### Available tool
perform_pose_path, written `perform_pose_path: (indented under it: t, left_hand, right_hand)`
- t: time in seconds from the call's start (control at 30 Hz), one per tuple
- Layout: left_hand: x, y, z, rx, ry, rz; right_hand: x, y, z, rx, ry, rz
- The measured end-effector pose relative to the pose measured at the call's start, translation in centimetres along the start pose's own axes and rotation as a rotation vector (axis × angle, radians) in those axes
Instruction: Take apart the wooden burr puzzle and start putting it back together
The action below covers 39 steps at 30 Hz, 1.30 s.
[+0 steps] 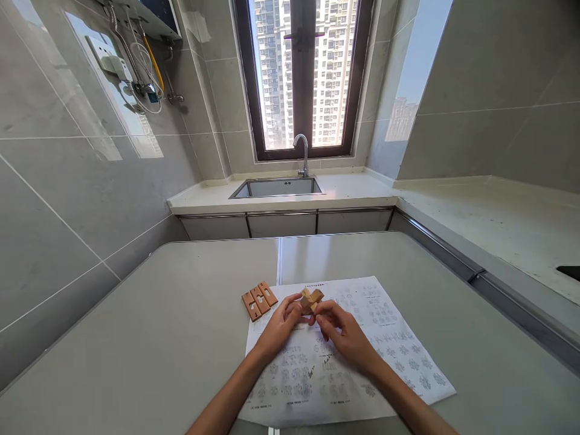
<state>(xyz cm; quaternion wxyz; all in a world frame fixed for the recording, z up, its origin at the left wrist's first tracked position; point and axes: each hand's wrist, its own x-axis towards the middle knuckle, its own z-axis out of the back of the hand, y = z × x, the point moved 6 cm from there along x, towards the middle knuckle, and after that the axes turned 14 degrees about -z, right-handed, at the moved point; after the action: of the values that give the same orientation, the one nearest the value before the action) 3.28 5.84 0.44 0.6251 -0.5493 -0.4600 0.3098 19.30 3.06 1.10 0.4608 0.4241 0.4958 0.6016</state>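
Observation:
Both of my hands meet over a printed instruction sheet (389, 338) on a grey table (158, 338). My left hand (280, 326) and my right hand (341, 331) pinch a small cluster of interlocked wooden puzzle pieces (310, 299) between their fingertips, holding it just above the paper. Three loose notched wooden bars (259, 299) lie side by side at the sheet's upper left corner, a little to the left of my left hand.
Beyond the table runs a white counter with a steel sink (276, 187) and a tap (302, 151) under a dark-framed window. A second counter (498, 223) runs along the right. A water heater with hoses (140, 66) hangs on the left tiled wall.

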Motion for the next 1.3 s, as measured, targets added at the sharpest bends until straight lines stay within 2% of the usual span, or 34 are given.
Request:
perform_pose_path:
  t: [0.13,0.23,0.43,0.5,0.67,0.8,0.87,1.13,1.3]
  left_hand:
    - [-0.3,-0.2,-0.8,-0.109,0.113,-0.014]
    - [-0.4,-0.5,-0.6,-0.132,0.069,-0.019]
    - [-0.2,-1.2,0.0,-0.137,-0.015,-0.119]
    - [-0.2,-1.3,0.1,-0.071,-0.015,-0.138]
    - [-0.3,-1.4,-0.4,0.041,0.084,-0.125]
    - [-0.5,-1.2,-0.9,-0.032,0.188,-0.092]
    - [-0.6,-1.2,-1.1,-0.061,0.232,-0.087]
    - [-0.6,-1.8,-1.1,0.016,0.244,-0.1]
    - [-0.6,-2.3,-0.8,0.111,0.148,-0.127]
  right_hand:
    - [-0.7,0.7,-1.3,-0.169,0.084,0.052]
    - [-0.9,0.5,-1.8,-0.189,0.103,0.055]
    - [-0.1,-1.1,-1.0,0.102,0.039,-0.096]
    - [0.2,-1.5,-0.9,0.123,0.066,-0.139]
    - [0.1,-1.4,-1.7,0.072,0.289,-0.186]
    - [-0.5,-1.1,-2.5,0.192,0.564,-0.247]
    - [-0.8,-0.8,-2.5,0.223,0.64,-0.258]
    - [-0.5,-0.6,-1.8,0.141,0.483,-0.244]
    - [-0.2,-0.3,-1.2,0.038,0.297,-0.177]
